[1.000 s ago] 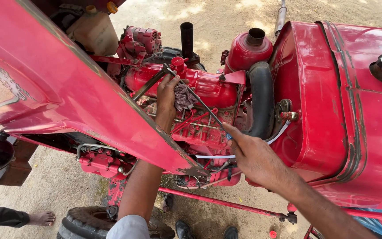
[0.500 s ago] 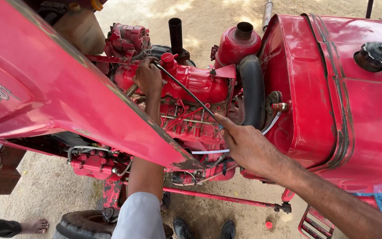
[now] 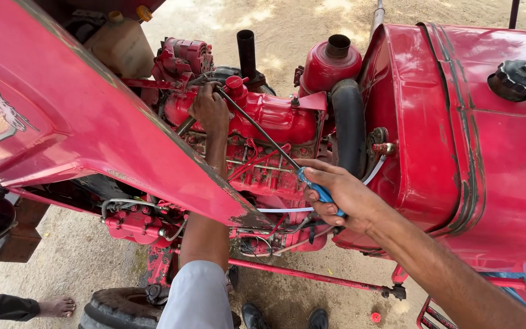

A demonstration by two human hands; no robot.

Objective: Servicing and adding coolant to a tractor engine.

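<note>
A: Biggest first: red tractor, raised hood panel (image 3: 74,116) slanting across the left, fuel tank body (image 3: 488,158) w/ black cap (image 3: 517,78) on the right, engine block (image 3: 263,122) open between them.

B: Hands?

A: Right hand (image 3: 345,195) is closed round the blue handle of a long screwdriver (image 3: 263,134); shaft runs up-left across the engine, tip near the small red cap (image 3: 235,83) on top. Left hand (image 3: 211,109) is curled over the fittings just beside that tip, fingers bent. Can't tell exactly what it grips; hood edge hides part of the forearm.

B: What could go wrong?

A: My guess: the shaft is long and held far back, so the tip could skid off and jab the left hand, which sits right next to it. Thin red lines (image 3: 252,161) and a white tube (image 3: 287,210) run under the shaft; a slip might nick or bend them.

B: Anything in the way?

A: Hood panel crowds the left arm. Black hose (image 3: 349,122) and red canister (image 3: 335,61) stand close to the right hand, black exhaust stub (image 3: 246,52) behind the tip.

B: Smaller stuff?

A: Front tyre (image 3: 120,307) below, dark shoes (image 3: 284,318) on sandy ground, another person's bare foot (image 3: 53,306) at lower left, well apart.
</note>
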